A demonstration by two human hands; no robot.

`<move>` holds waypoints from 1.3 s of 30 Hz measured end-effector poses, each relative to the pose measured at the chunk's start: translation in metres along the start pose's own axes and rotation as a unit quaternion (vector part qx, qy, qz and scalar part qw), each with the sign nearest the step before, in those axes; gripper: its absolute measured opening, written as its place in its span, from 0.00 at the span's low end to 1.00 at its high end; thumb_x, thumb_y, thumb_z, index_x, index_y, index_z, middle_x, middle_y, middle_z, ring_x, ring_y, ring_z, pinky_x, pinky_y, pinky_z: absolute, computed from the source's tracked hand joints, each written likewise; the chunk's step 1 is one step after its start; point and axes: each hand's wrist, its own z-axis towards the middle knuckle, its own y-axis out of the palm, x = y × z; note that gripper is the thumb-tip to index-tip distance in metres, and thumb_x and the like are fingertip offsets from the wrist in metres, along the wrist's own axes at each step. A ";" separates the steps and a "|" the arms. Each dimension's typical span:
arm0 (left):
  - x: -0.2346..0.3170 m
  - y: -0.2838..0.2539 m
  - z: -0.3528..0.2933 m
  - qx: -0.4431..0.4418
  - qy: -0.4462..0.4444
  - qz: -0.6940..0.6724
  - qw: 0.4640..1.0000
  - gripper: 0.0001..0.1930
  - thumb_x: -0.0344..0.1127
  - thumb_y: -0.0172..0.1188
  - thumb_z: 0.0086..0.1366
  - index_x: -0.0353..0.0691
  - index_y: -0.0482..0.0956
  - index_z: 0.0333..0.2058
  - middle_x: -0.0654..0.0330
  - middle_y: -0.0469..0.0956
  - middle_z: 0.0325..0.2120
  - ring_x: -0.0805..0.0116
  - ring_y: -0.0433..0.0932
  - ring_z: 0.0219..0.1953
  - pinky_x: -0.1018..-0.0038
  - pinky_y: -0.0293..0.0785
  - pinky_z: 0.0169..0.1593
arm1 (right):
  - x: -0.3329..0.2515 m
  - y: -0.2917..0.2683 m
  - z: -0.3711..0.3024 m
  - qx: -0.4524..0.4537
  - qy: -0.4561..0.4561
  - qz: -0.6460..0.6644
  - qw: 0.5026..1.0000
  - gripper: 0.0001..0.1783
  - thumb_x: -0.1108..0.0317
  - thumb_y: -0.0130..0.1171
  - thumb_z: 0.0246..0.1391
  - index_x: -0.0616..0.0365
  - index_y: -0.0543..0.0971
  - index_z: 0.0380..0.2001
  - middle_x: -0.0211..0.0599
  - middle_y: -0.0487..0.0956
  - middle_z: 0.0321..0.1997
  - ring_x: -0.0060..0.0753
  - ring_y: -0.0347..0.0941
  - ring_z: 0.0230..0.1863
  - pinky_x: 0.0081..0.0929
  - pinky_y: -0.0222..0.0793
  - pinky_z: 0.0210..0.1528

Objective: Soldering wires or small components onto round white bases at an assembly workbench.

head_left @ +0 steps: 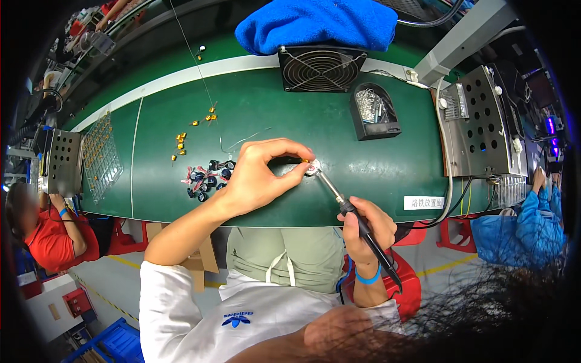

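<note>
- Over the green table (411, 160), near its front edge, a small white bit (313, 168) is up at the left hand's fingertips. Something gold shows right beside it — too small to tell more.
- The left hand (257, 172) pinches the bit between its thumb and pointing finger.
- The right hand (374, 222) holds the iron (370, 237) like a fat pen, with fingers round the black grip.
- The iron's shiny metal end slants up and left to the bit. I cannot tell if its tip touches.
- A blue band (368, 276) goes round the right wrist.
- Left of the left hand, black round parts (210, 181) lie in a messy pile, with red wires among them.
- Past the pile, little gold parts (181, 146) lie in a loose row, and a few more sit farther back.
- Back and to the right, a black dish (386, 130) is full of shiny metal bits.
- At the back of the table stands a black fan (321, 69), with a blue cloth (318, 27) at its top edge.
- At the right end is a metal box (481, 130) with round holes — a white label (417, 202) is stuck on the table near it.
- Far left, a clear tray (104, 172) lies by another metal box.
- Beyond, a person in red (57, 242) sits on the left and a person in blue (538, 224) on the right.
</note>
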 end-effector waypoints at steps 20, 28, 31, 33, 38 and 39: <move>0.001 -0.001 0.001 -0.007 0.010 0.050 0.999 0.09 0.24 0.68 0.61 0.33 0.86 0.41 0.53 0.88 0.38 0.63 0.88 0.42 0.72 0.83 0.49 | -0.001 0.003 0.007 -0.016 -0.044 -0.027 0.999 0.14 0.69 0.64 0.59 0.71 0.81 0.43 0.43 0.84 0.23 0.36 0.84 0.24 0.26 0.77 0.29; 0.001 0.000 0.001 -0.011 0.009 0.039 0.999 0.09 0.23 0.67 0.61 0.32 0.86 0.42 0.53 0.88 0.39 0.64 0.88 0.43 0.71 0.83 0.50 | -0.002 0.001 0.004 0.009 -0.028 -0.010 1.000 0.16 0.66 0.64 0.60 0.72 0.81 0.42 0.45 0.84 0.23 0.36 0.85 0.24 0.26 0.79 0.30; 0.004 -0.003 0.002 -0.032 -0.024 0.014 0.999 0.10 0.21 0.66 0.63 0.30 0.85 0.44 0.52 0.87 0.42 0.64 0.86 0.47 0.70 0.81 0.54 | -0.002 -0.001 0.003 0.013 -0.015 -0.002 1.000 0.17 0.65 0.64 0.61 0.72 0.81 0.42 0.45 0.84 0.23 0.37 0.85 0.25 0.26 0.80 0.30; 0.007 -0.004 0.003 -0.048 -0.049 -0.007 0.998 0.11 0.18 0.64 0.64 0.27 0.83 0.45 0.52 0.86 0.44 0.64 0.85 0.50 0.69 0.80 0.59 | -0.002 -0.002 0.003 0.008 -0.014 -0.006 1.000 0.17 0.64 0.64 0.61 0.72 0.81 0.42 0.45 0.84 0.23 0.37 0.85 0.25 0.26 0.80 0.30; 0.003 -0.004 0.004 -0.037 -0.034 -0.029 0.998 0.13 0.21 0.63 0.63 0.30 0.84 0.47 0.53 0.88 0.44 0.63 0.87 0.49 0.69 0.81 0.58 | -0.003 0.000 0.005 -0.003 -0.016 -0.008 1.000 0.17 0.64 0.64 0.60 0.72 0.81 0.41 0.43 0.84 0.22 0.37 0.85 0.24 0.26 0.79 0.30; 0.003 -0.004 0.004 -0.037 -0.034 -0.030 0.998 0.13 0.21 0.63 0.63 0.30 0.84 0.47 0.53 0.88 0.44 0.63 0.87 0.49 0.69 0.81 0.58 | -0.002 0.000 0.006 -0.003 -0.016 -0.008 1.000 0.17 0.64 0.64 0.60 0.72 0.81 0.41 0.43 0.84 0.22 0.37 0.85 0.24 0.26 0.79 0.30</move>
